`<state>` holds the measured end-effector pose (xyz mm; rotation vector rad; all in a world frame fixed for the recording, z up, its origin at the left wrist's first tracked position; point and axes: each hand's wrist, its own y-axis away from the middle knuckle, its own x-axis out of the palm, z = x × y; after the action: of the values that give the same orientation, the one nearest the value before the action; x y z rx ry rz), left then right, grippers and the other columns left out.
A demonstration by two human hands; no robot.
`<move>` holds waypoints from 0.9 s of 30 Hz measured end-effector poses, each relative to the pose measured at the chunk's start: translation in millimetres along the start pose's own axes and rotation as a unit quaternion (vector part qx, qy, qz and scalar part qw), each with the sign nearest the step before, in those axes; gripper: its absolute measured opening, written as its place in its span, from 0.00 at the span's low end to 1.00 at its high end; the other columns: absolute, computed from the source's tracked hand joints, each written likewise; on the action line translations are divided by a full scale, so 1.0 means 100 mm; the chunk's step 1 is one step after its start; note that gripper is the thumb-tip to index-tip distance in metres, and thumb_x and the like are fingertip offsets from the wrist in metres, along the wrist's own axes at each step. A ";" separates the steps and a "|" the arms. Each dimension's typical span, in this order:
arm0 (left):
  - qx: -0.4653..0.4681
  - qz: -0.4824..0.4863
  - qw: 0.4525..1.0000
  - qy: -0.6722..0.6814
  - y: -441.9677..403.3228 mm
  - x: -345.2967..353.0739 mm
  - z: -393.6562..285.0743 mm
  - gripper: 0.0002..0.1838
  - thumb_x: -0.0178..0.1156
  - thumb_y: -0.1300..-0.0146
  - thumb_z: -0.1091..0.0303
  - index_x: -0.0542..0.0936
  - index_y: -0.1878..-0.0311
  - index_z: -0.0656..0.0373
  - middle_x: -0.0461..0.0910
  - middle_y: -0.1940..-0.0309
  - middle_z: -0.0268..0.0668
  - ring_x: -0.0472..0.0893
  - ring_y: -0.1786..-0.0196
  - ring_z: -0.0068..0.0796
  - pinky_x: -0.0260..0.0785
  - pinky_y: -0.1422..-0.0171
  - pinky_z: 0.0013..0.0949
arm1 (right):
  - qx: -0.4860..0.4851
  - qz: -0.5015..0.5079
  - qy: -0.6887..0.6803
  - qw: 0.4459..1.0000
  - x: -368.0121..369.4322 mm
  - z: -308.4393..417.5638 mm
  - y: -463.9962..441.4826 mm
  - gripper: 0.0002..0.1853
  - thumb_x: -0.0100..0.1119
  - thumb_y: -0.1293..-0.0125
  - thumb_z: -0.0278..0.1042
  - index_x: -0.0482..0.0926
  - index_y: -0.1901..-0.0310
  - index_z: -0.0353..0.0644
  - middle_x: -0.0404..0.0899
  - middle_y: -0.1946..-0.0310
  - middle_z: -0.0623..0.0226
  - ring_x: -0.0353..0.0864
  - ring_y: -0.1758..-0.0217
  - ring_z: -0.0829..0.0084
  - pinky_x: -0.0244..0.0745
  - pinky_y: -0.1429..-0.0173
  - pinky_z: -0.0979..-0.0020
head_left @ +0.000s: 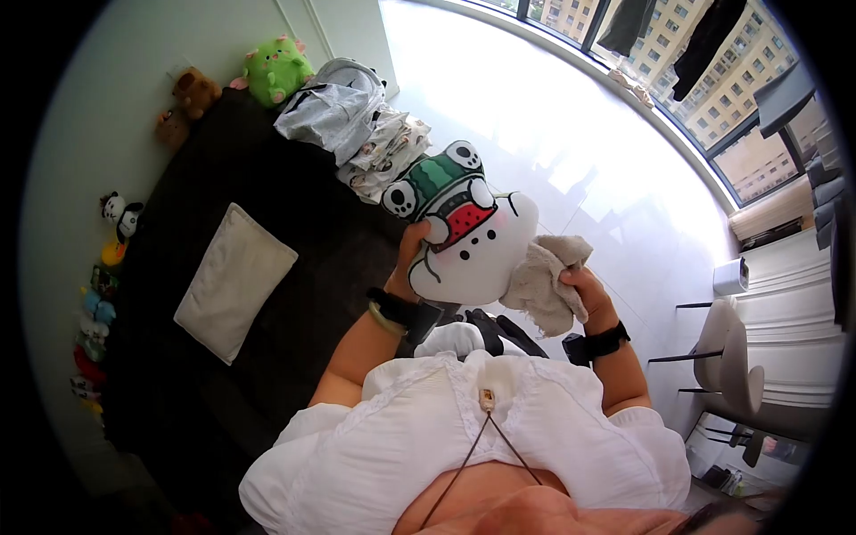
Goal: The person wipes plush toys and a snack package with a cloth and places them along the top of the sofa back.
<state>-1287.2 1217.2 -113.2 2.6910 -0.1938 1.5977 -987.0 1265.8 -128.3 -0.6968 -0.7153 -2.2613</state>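
Observation:
A flat white plush cushion (pixel 473 267) printed with a dog-like face, a red watermelon slice and green stripes is held up in front of my body. Its face appears upside down from here. My left hand (pixel 412 254) grips the cushion's left edge, fingers partly hidden behind it. On the other side, my right hand (pixel 588 296) is closed around a crumpled beige cloth (pixel 550 281). This cloth lies against the cushion's right edge. Both wrists wear dark straps.
A dark sofa (pixel 267 303) to the left carries a beige pillow (pixel 236 283), a green plush toy (pixel 276 71) and a silvery-grey bag (pixel 334 111). More small plush toys line the wall. A chair (pixel 727 352) stands right, near the window with hanging clothes (pixel 709 45).

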 end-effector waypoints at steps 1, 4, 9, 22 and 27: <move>-0.023 0.001 1.000 0.002 0.07 0.13 -0.01 0.34 0.61 0.36 0.52 0.70 0.31 0.60 0.79 0.39 0.41 0.81 0.39 0.37 0.75 0.33 0.42 | 0.023 -0.015 -0.016 0.999 0.02 -0.05 -0.03 0.28 0.58 0.35 0.37 0.71 0.35 0.36 0.79 0.42 0.54 0.80 0.39 0.60 0.76 0.33 0.61; -0.017 0.013 0.998 -0.066 0.18 0.09 0.05 0.33 0.65 0.35 0.56 0.70 0.30 0.60 0.77 0.37 0.41 0.78 0.36 0.34 0.72 0.31 0.41 | 0.025 -0.020 -0.048 0.998 -0.15 -0.28 -0.11 0.22 0.54 0.33 0.36 0.74 0.39 0.38 0.80 0.44 0.58 0.81 0.42 0.63 0.76 0.35 0.64; 0.030 0.061 0.998 -0.005 0.46 -0.69 0.05 0.41 0.63 0.34 0.40 0.67 0.27 0.58 0.72 0.31 0.38 0.72 0.31 0.34 0.66 0.27 0.40 | -0.021 -0.028 -0.058 0.998 -0.35 -0.56 -0.29 0.21 0.53 0.29 0.41 0.74 0.39 0.41 0.80 0.45 0.61 0.79 0.43 0.65 0.75 0.35 0.66; -0.529 -0.383 0.638 -0.409 3.91 -3.40 1.73 0.38 0.68 0.37 0.45 0.76 0.34 0.67 0.76 0.33 0.48 0.75 0.31 0.46 0.69 0.29 0.41 | -0.032 -0.057 0.090 0.994 -0.41 -0.86 -0.77 0.22 0.53 0.27 0.46 0.72 0.36 0.43 0.79 0.45 0.60 0.79 0.42 0.64 0.75 0.34 0.62; -0.240 -0.556 0.738 -0.298 4.30 -3.26 1.72 0.32 0.64 0.31 0.57 0.71 0.31 0.69 0.76 0.34 0.52 0.75 0.31 0.44 0.68 0.29 0.40 | 0.007 -0.038 0.109 0.993 -0.24 -1.02 -0.97 0.22 0.53 0.26 0.45 0.72 0.37 0.44 0.80 0.46 0.60 0.79 0.43 0.65 0.76 0.35 0.62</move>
<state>-1338.3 812.7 -506.0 2.0035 0.7559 0.2529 -1070.1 1271.2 -245.0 -0.4123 -0.6595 -2.3532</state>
